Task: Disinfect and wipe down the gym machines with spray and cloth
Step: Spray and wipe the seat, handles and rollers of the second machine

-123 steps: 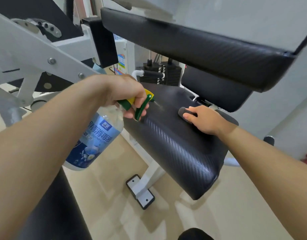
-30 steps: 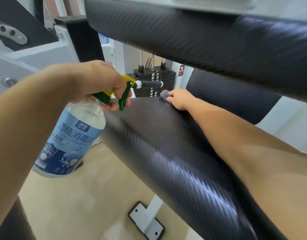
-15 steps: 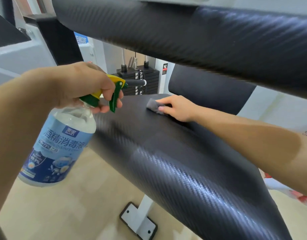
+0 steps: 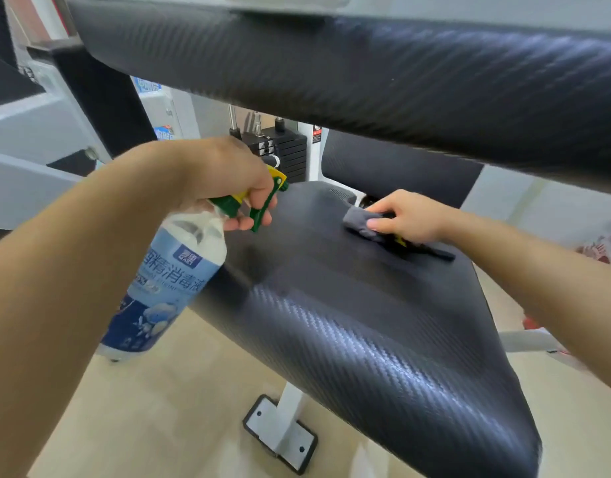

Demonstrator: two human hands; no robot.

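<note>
- Grey cloth [image 4: 361, 222] lies at the far end of the seat pad [image 4: 366, 322], toward its right edge. The right hand [image 4: 411, 217] pinches it, thumb against curled fingers.
- Judgement: flatten the cloth, press down, and pull overlapping strokes toward the near edge.
- Left hand [image 4: 225, 181] is curled round the spray bottle [image 4: 166, 288] with fingers on the green trigger, just off the pad's left edge.
- The bottle looks to hold clear liquid. Its label hides the level.

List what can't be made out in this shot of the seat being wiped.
Head view only:
Cloth: mostly under the right hand, so its full size is hidden.
Spray bottle: the small print is blurred, and the left hand covers most of its spray head.
Weight stack: top hidden by the upper pad.
Seat pad: near corner cut off by the bottom edge.
</note>
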